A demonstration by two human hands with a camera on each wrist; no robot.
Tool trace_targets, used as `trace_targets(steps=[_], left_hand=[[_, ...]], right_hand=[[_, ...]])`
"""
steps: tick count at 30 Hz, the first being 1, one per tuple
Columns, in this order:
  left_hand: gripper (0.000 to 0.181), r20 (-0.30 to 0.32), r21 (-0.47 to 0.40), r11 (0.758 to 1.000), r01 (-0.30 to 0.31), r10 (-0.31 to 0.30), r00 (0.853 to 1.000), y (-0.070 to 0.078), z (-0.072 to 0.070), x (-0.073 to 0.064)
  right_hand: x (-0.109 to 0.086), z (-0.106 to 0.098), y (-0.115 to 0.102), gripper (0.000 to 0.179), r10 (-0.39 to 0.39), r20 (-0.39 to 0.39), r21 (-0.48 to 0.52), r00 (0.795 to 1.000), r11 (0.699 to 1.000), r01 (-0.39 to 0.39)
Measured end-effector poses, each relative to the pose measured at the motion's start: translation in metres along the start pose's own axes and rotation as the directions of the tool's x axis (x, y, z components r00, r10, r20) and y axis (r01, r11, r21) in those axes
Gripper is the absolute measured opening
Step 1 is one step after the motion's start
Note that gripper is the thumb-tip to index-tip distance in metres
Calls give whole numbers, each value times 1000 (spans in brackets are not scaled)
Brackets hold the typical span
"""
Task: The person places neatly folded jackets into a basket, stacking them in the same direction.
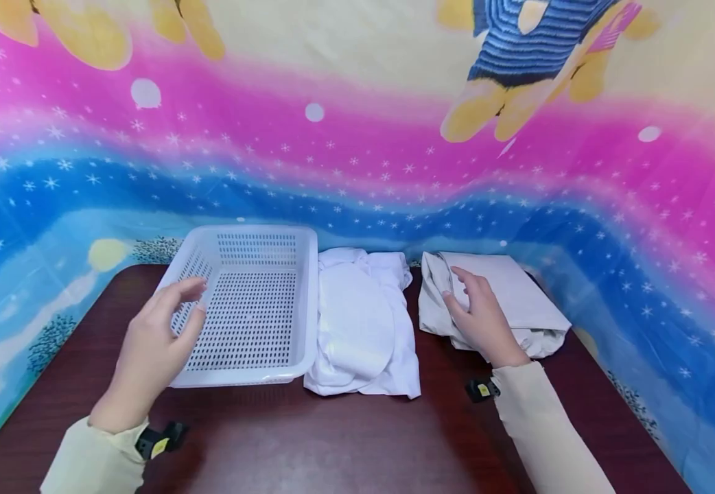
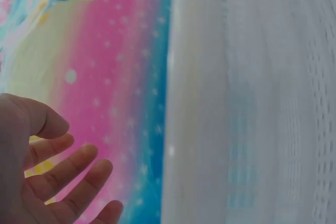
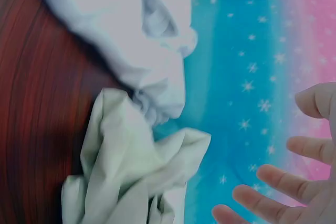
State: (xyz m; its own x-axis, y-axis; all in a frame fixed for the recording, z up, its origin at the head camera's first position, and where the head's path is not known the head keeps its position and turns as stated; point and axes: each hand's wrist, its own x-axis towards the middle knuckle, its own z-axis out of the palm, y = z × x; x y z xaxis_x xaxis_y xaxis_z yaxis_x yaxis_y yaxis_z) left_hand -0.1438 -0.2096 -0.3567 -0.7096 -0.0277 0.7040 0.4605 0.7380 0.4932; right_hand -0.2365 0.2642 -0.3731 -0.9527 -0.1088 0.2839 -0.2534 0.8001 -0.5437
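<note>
My left hand [image 1: 155, 341] hovers over the left wall of a white plastic basket [image 1: 305, 302], its fingers loosely bent and nothing held. The basket has a slotted floor and nothing in it. In the left wrist view the spread fingers [image 2: 86, 169] show beside the basket wall [image 2: 197, 103]. My right hand [image 1: 482, 317] is above a folded greyish-beige cloth [image 1: 518, 288], fingers apart and holding nothing. That cloth [image 3: 121, 161] appears rumpled at its edge in the right wrist view. Between basket and beige cloth lies a folded white cloth [image 1: 360, 329].
Everything lies on a dark reddish-brown wooden table [image 1: 308, 439]. A printed curtain [image 1: 370, 151] in pink and blue hangs close behind the table and along its sides. Black straps with small devices [image 1: 162, 440] are on both wrists.
</note>
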Motion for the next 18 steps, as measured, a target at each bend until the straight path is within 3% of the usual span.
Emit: trace_targets(steps=[7, 12, 18], left_hand=[[39, 45, -96, 995, 8, -4, 999, 23, 16, -9], [37, 38, -176, 984, 13, -7, 999, 38, 29, -16], [40, 65, -269, 963, -15, 34, 997, 59, 49, -24]], right_hand=[[-1, 11, -8, 57, 21, 19, 84, 1000, 996, -23], [-4, 18, -12, 56, 13, 21, 133, 1000, 991, -16], [-6, 27, -18, 55, 43, 40, 182, 998, 982, -50]])
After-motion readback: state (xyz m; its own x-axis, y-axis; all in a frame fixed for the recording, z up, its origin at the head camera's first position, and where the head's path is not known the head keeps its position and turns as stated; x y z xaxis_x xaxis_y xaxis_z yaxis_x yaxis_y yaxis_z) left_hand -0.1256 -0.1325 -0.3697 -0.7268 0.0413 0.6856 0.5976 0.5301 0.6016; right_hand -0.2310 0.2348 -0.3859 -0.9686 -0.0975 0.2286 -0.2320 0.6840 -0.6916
